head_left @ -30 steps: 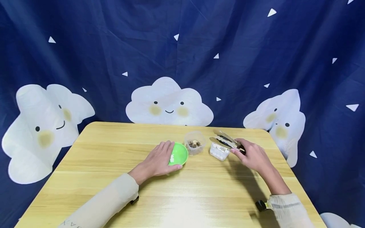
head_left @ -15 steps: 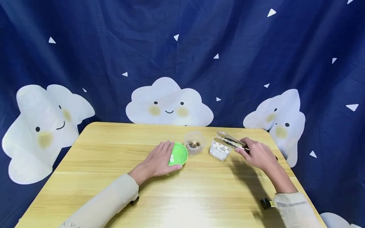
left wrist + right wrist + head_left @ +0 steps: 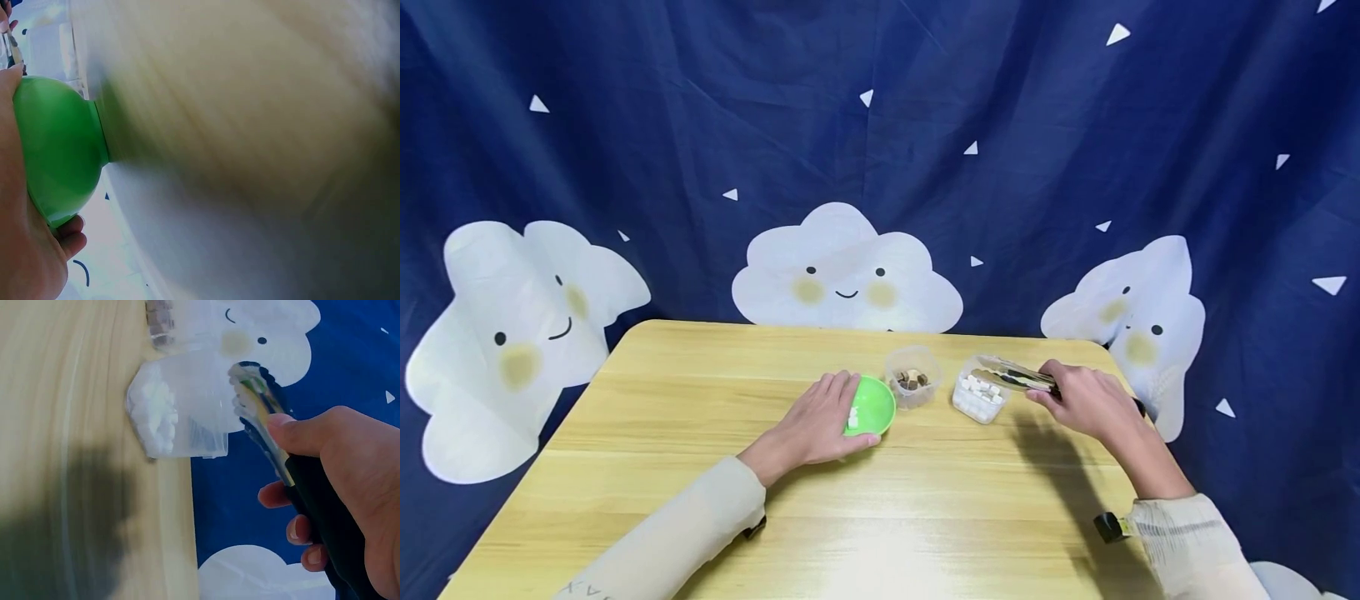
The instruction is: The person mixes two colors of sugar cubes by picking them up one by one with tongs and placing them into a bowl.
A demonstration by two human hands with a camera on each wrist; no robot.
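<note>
My left hand (image 3: 816, 421) holds the green bowl (image 3: 877, 403) on the table, its thumb near the front and its fingers over the left side. A few small white cubes (image 3: 853, 417) lie inside, partly hidden by the hand. In the left wrist view, fingers and palm wrap the rim of the bowl (image 3: 59, 147). My right hand (image 3: 1090, 404) grips metal tongs (image 3: 1018, 377) by their dark handles. The scalloped tips of the tongs (image 3: 250, 381) hover over a clear square container (image 3: 203, 419) filled with white cubes (image 3: 977, 404). Nothing is visible between the tips.
Between bowl and square container stands a round clear tub (image 3: 925, 367) with brown and pale pieces (image 3: 912, 380) in it. The light wooden table (image 3: 880, 500) ends at a blue curtain (image 3: 865, 150) with cloud prints behind it.
My right hand has moved slightly right with the tongs, whose tips have come closer together over the square container. My left hand and the bowl have stayed in place.
</note>
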